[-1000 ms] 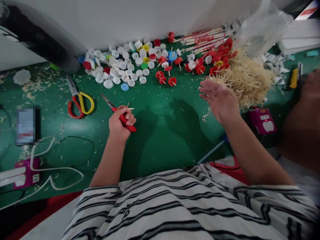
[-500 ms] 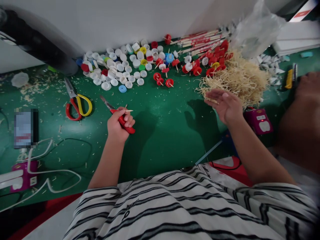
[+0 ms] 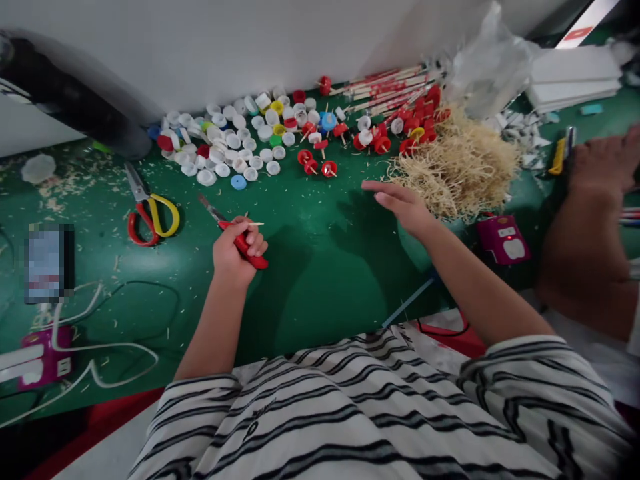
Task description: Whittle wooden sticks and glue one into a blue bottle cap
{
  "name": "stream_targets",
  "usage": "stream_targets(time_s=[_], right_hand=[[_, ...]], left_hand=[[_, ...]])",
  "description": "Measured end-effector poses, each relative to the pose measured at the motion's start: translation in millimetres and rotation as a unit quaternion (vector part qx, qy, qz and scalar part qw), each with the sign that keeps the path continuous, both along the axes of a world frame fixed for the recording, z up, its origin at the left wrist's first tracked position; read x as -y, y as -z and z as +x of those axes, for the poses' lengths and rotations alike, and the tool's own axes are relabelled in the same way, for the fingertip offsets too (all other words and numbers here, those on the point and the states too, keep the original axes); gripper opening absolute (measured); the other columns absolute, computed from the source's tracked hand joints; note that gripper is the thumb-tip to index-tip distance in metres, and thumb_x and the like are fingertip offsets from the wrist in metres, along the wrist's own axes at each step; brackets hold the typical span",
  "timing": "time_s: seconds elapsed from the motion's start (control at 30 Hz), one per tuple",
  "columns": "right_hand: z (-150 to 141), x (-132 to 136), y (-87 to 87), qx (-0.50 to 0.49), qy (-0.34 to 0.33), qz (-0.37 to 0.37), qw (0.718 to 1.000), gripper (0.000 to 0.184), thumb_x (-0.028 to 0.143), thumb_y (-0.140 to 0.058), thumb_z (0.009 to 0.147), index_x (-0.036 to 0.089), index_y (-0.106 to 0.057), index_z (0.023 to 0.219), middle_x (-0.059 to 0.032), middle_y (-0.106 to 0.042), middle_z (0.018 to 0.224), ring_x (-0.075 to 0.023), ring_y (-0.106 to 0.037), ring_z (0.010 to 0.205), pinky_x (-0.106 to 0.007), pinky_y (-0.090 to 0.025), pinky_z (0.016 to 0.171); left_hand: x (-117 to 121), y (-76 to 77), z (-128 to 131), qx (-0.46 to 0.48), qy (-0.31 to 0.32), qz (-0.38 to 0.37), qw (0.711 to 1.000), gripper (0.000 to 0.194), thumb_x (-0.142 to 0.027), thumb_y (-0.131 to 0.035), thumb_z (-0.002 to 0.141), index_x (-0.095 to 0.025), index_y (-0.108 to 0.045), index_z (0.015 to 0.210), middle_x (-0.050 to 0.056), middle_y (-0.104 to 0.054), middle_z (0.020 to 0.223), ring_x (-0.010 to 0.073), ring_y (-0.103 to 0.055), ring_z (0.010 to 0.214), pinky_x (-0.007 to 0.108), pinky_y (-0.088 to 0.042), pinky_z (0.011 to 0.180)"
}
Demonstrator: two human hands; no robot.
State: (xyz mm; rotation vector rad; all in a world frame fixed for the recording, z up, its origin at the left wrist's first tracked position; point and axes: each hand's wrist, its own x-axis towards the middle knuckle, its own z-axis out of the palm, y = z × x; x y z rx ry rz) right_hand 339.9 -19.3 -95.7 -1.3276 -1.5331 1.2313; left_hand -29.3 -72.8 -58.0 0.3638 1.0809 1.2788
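Note:
My left hand (image 3: pixel 234 255) is closed around the red handles of a pair of scissors (image 3: pixel 257 259), whose blades point up and left. A short pointed wooden stick (image 3: pixel 256 224) pokes out between the thumb and fingers of that same hand. My right hand (image 3: pixel 403 205) hovers over the green table, fingers stretched out to the left, just left of a heap of pale wood shavings (image 3: pixel 457 167). I see nothing in it, though its palm is hidden. Beyond the hands lie red bottle caps with sticks through them (image 3: pixel 329 169) and many white caps (image 3: pixel 206 177).
Scissors with red and yellow handles (image 3: pixel 159 217) lie at left, near a phone (image 3: pixel 45 263) and white cables. Red-and-white sticks (image 3: pixel 385 90) are piled at the back. A yellow cutter (image 3: pixel 559 157), a purple box (image 3: pixel 503 239) and another person's arm (image 3: pixel 585 233) are at right.
My right hand has moved left, away from the shavings, and turned from palm up to fingers pointing left. My left hand keeps its hold on the scissors and stick.

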Motion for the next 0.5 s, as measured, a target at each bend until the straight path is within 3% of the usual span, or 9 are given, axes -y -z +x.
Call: stream_targets(time_s=[0.13, 0.23, 0.33, 0.43, 0.5], right_hand=[[28.0, -19.3, 2.2, 0.081, 0.087, 0.021, 0.993, 0.055, 0.076, -0.069, 0.09, 0.036, -0.082, 0.126, -0.002, -0.082, 0.131, -0.0358, -0.071, 0.134, -0.059, -0.054, 0.119], [36.3, -5.9, -9.4, 0.152, 0.041, 0.074, 0.985, 0.053, 0.069, -0.062, 0.099, 0.035, -0.078, 0.136, -0.0039, -0.079, 0.141, -0.0372, -0.068, 0.139, -0.061, -0.055, 0.118], [33.3, 13.4, -18.7, 0.287, -0.046, 0.151, 0.945, 0.048, 0.057, -0.061, 0.103, 0.033, -0.074, 0.143, -0.0053, -0.067, 0.162, -0.0404, -0.052, 0.158, -0.068, -0.034, 0.134], [35.0, 16.6, -17.7, 0.385, -0.073, 0.188, 0.901, 0.044, 0.046, -0.065, 0.102, 0.038, -0.071, 0.145, 0.0007, -0.055, 0.174, -0.0422, -0.031, 0.17, -0.072, -0.008, 0.14], [42.9, 8.4, -15.4, 0.407, -0.065, 0.19, 0.891, 0.042, 0.039, -0.062, 0.103, 0.038, -0.07, 0.145, 0.0011, -0.053, 0.175, -0.0436, -0.03, 0.17, -0.075, -0.003, 0.138]], left_hand=[[4.5, -0.4, 4.1, -0.007, 0.001, -0.014, 1.0, 0.015, -0.017, -0.069, 0.074, -0.02, -0.054, 0.072, -0.007, -0.047, 0.054, 0.0052, -0.035, 0.038, 0.02, -0.031, 0.042], [6.3, -0.3, 5.0, -0.009, -0.004, -0.028, 1.0, 0.018, -0.017, -0.07, 0.073, -0.02, -0.052, 0.073, -0.007, -0.046, 0.054, 0.0052, -0.035, 0.039, 0.019, -0.031, 0.042], [5.9, -1.1, 8.2, -0.008, -0.007, -0.035, 0.999, 0.021, -0.017, -0.071, 0.073, -0.021, -0.05, 0.074, -0.007, -0.046, 0.054, 0.0051, -0.036, 0.039, 0.019, -0.03, 0.042], [5.0, -2.4, 15.2, -0.013, 0.001, -0.035, 0.999, 0.02, -0.017, -0.071, 0.072, -0.02, -0.052, 0.072, -0.007, -0.047, 0.054, 0.0047, -0.035, 0.039, 0.019, -0.031, 0.042], [4.6, -3.0, 20.4, -0.019, 0.006, -0.032, 0.999, 0.018, -0.018, -0.072, 0.071, -0.019, -0.054, 0.071, -0.007, -0.047, 0.054, 0.0046, -0.035, 0.039, 0.02, -0.031, 0.042]])
